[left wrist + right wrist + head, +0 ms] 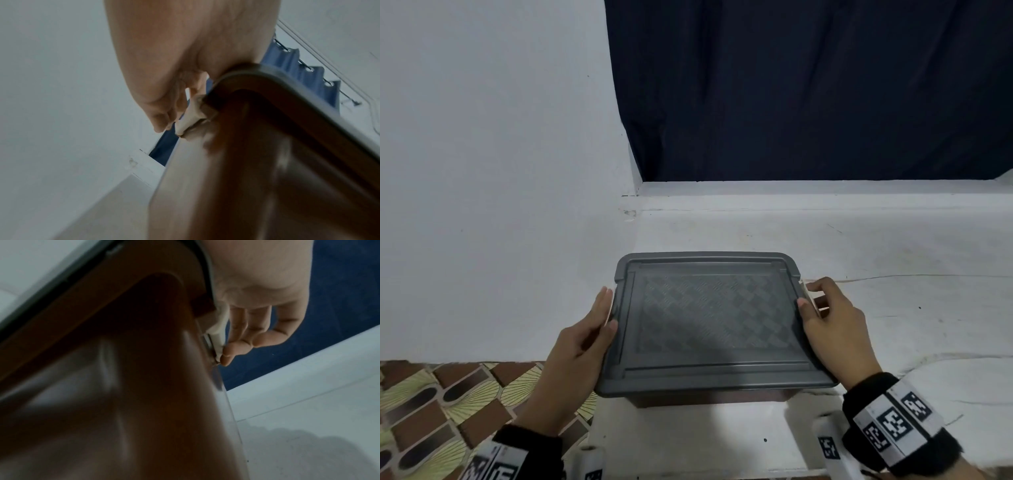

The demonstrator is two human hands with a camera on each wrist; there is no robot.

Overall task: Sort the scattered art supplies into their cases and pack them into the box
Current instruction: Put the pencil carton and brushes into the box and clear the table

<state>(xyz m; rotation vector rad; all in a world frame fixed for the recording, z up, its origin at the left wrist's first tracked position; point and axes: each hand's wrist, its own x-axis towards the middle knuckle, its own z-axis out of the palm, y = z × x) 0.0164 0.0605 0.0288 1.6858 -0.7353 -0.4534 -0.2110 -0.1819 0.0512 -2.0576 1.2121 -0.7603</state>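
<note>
A box with a grey patterned lid [709, 318] and a brown translucent body [246, 162] stands on the white surface; the lid is on, so its contents are hidden. My left hand [606, 308] sits at the box's left side, thumb on the lid and fingertips [162, 125] curled against the white left latch [190, 116]. My right hand [811, 296] is at the right side, thumb on the lid's edge and fingers [228, 356] curled onto the white right latch [219, 331]. No loose art supplies are in view.
The box stands near the front left corner of a white ledge [893, 308]. A white wall [500, 171] rises to the left and a dark blue curtain [808, 85] hangs behind. Patterned floor [431, 411] lies below on the left.
</note>
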